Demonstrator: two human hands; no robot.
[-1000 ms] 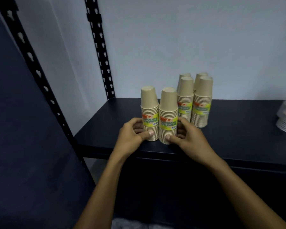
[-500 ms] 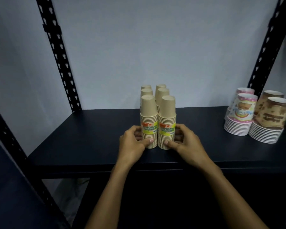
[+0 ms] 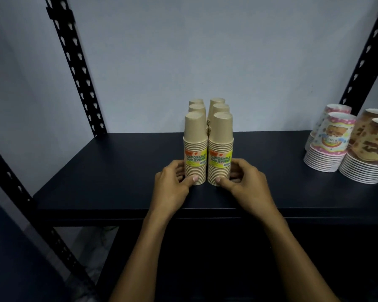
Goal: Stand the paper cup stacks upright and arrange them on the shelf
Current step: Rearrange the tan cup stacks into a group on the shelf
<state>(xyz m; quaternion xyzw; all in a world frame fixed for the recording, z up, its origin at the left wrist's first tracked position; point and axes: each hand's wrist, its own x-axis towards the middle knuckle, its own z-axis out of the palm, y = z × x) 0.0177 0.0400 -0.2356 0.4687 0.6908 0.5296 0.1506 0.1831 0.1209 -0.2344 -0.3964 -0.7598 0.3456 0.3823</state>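
Several tan paper cup stacks stand upright, mouth down, in two rows on the dark shelf (image 3: 109,175). The front left stack (image 3: 195,147) and front right stack (image 3: 220,147) touch each other and carry yellow labels. Behind them more stacks (image 3: 220,107) line up toward the wall. My left hand (image 3: 172,188) grips the base of the front left stack, thumb in front. My right hand (image 3: 242,184) grips the base of the front right stack the same way.
Pink patterned cup stacks (image 3: 327,147) and brown patterned cup stacks (image 3: 369,153) stand at the shelf's right. Black perforated uprights (image 3: 74,66) frame the shelf against a pale wall. The shelf's front edge runs just under my wrists.
The two front stacks have been slid into line with the stacks behind them and sit centred. The view has swung right, bringing the patterned cups into sight.
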